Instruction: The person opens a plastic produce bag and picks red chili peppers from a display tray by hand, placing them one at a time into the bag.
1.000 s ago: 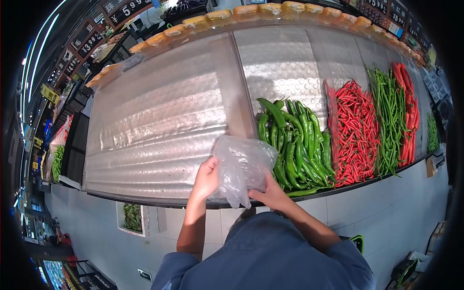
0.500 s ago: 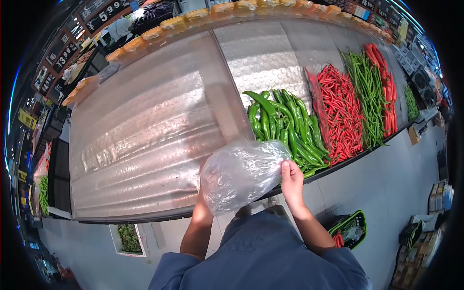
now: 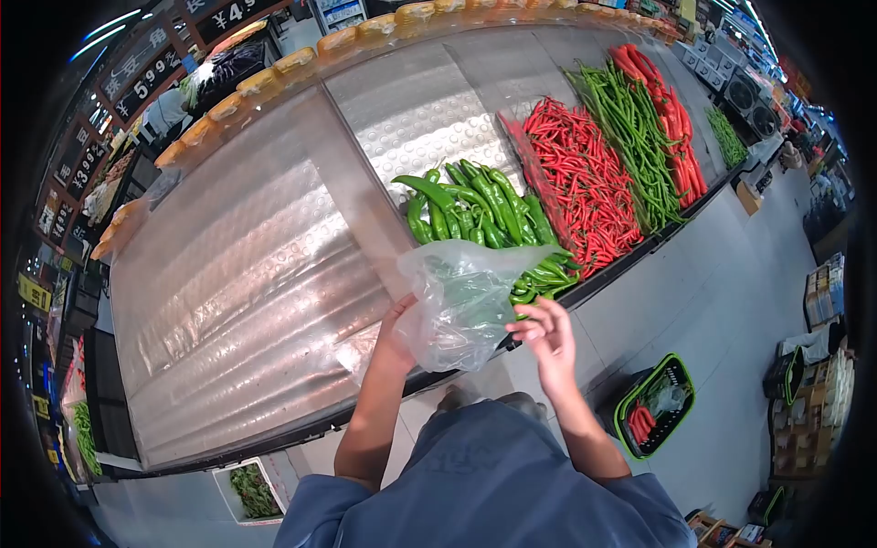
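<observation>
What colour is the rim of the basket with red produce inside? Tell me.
The basket's rim is bright green; the head view shows it best.

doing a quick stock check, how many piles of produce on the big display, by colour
Green: 3 (large green peppers, thin green peppers, small green pile at the far right end)
Red: 2 (small red chillies, long red peppers)
Total: 5

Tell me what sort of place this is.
Probably a supermarket's produce section: loose green peppers and small red chilies lie on a long display stand, price signs in yuan hang behind, and a shopping basket sits on the floor.
</observation>
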A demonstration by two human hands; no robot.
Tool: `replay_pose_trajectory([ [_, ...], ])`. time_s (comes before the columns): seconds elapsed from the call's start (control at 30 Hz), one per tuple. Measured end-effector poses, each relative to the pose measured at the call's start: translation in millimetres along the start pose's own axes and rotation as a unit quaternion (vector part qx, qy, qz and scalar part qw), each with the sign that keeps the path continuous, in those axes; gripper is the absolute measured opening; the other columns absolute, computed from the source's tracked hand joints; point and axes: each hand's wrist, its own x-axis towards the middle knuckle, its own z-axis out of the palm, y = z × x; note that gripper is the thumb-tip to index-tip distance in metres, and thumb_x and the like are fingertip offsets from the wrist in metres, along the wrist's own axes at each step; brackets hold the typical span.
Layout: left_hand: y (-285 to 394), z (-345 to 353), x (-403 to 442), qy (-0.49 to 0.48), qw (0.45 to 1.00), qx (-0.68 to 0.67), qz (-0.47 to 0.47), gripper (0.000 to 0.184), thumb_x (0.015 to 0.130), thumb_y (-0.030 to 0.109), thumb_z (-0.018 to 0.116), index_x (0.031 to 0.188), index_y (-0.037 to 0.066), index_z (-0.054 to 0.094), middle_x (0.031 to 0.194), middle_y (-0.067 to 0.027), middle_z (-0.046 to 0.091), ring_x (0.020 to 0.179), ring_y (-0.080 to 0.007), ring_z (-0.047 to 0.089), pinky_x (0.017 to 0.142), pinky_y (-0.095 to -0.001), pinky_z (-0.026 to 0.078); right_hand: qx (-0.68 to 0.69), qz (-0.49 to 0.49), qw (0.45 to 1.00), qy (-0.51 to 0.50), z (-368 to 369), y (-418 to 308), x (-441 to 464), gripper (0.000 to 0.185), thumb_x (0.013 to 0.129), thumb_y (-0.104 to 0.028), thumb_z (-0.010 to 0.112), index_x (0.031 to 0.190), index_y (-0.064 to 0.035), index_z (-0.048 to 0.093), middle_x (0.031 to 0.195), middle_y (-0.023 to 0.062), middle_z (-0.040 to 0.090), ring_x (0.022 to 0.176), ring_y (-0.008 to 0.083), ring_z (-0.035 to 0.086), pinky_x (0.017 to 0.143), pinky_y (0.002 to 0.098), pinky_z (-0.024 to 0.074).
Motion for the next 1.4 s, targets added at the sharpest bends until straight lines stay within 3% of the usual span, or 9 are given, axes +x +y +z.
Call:
replay_pose_trajectory([
  [0.17, -13.7, 81.8, -36.0, 0.089, 0.993, 0.002, -0.079, 0.024, 0.106, 0.030, 0.061, 0.114, 0.008, 0.069, 0.094, -0.0019, 0.070, 0.076, -0.0130, 0.067, 0.063, -0.0299, 0.054, -0.454, -0.124, 0.873, -0.132, 20.4, -36.7, -29.5, 0.067, 0.082, -0.009, 0.079, 0.142, 0.0012, 0.051, 0.146, 0.0213, 0.052, 0.135, 0.0400, 0.051, 0.110, 0.0482, 0.0429],
  [0.4, -98.4, 163.5, -70.4, -0.023, 0.992, 0.121, -0.001, 0.030, 0.108, 0.036, 0.058, 0.101, 0.008, 0.066, 0.072, 0.0073, 0.052, 0.060, -0.0019, 0.044, 0.053, -0.0213, 0.034, -0.343, -0.096, 0.930, -0.090, -72.4, -21.8, -78.8, 0.026, 0.086, -0.002, 0.071, 0.112, 0.0015, 0.068, 0.095, 0.0205, 0.068, 0.087, 0.0397, 0.068, 0.079, 0.0388, 0.0559],
  [0.5, -115.1, 200.7, -72.8, 0.026, 0.979, 0.198, -0.026, 0.031, 0.108, 0.037, 0.058, 0.100, 0.008, 0.066, 0.070, 0.0080, 0.048, 0.059, -0.0018, 0.044, 0.053, -0.0203, 0.033, -0.298, -0.045, 0.949, -0.094, -105.7, -60.9, -88.4, 0.017, 0.091, 0.001, 0.066, 0.107, 0.0020, 0.068, 0.096, 0.0193, 0.068, 0.087, 0.0350, 0.069, 0.079, 0.0375, 0.0556],
  [0.73, -142.7, 248.7, -71.5, -0.023, 0.938, 0.336, 0.084, 0.024, 0.104, 0.020, 0.064, 0.120, 0.003, 0.060, 0.090, 0.0005, 0.059, 0.076, -0.0074, 0.057, 0.068, -0.0253, 0.051, 0.043, -0.008, 0.975, 0.216, -200.5, -47.8, -111.4, 0.009, 0.105, -0.007, 0.056, 0.109, -0.0007, 0.061, 0.089, 0.0023, 0.065, 0.079, 0.0094, 0.060, 0.077, 0.0270, 0.0512],
  [0.83, -115.4, 300.6, -95.8, -0.004, 0.972, 0.191, 0.140, 0.023, 0.103, 0.015, 0.065, 0.121, 0.003, 0.061, 0.096, -0.0035, 0.065, 0.084, -0.0099, 0.062, 0.079, -0.0263, 0.052, 0.019, -0.001, 0.960, 0.278, -255.8, -50.2, -121.8, 0.010, 0.105, -0.009, 0.055, 0.107, -0.0012, 0.062, 0.088, 0.0024, 0.064, 0.077, 0.0092, 0.059, 0.074, 0.0259, 0.0501],
  [0.93, -75.6, 344.6, -135.8, -0.366, 0.919, -0.089, 0.118, 0.031, 0.103, 0.019, 0.066, 0.128, 0.001, 0.059, 0.111, -0.0152, 0.071, 0.109, -0.0305, 0.069, 0.098, -0.0414, 0.051, 0.006, 0.011, 0.949, 0.315, -287.9, -54.7, -132.0, 0.008, 0.104, -0.007, 0.056, 0.104, -0.0016, 0.062, 0.084, 0.0017, 0.063, 0.074, 0.0089, 0.057, 0.072, 0.0253, 0.0490],
  [1.03, -39.4, 416.6, -183.9, -0.491, 0.839, -0.231, 0.035, 0.035, 0.103, 0.021, 0.066, 0.129, 0.001, 0.057, 0.123, -0.0237, 0.069, 0.124, -0.0428, 0.063, 0.105, -0.0544, 0.047, 0.003, 0.040, 0.952, 0.302, -296.0, -57.5, -138.2, 0.008, 0.104, -0.010, 0.058, 0.102, -0.0039, 0.062, 0.085, -0.0003, 0.061, 0.074, 0.0071, 0.053, 0.070, 0.0234, 0.0437],
  [1.23, -98.4, 451.7, -178.0, -0.634, 0.628, -0.416, 0.174, 0.052, 0.096, 0.011, 0.072, 0.136, -0.012, 0.047, 0.131, -0.0493, 0.053, 0.138, -0.0582, 0.043, 0.115, -0.0614, 0.036, -0.013, 0.025, 0.958, 0.284, -277.1, -59.7, -142.7, 0.006, 0.104, -0.009, 0.058, 0.101, -0.0040, 0.062, 0.083, 0.0007, 0.060, 0.073, 0.0093, 0.055, 0.069, 0.0249, 0.0454],
  [1.4, -50.6, 431.3, -167.4, -0.598, 0.761, -0.210, 0.136, 0.042, 0.105, 0.030, 0.060, 0.132, -0.001, 0.051, 0.109, -0.0272, 0.068, 0.110, -0.0427, 0.065, 0.096, -0.0579, 0.050, -0.021, 0.041, 0.960, 0.276, -270.4, -54.0, -139.4, 0.006, 0.102, -0.003, 0.057, 0.101, -0.0001, 0.062, 0.087, 0.0020, 0.062, 0.078, 0.0088, 0.058, 0.075, 0.0234, 0.0462],
])
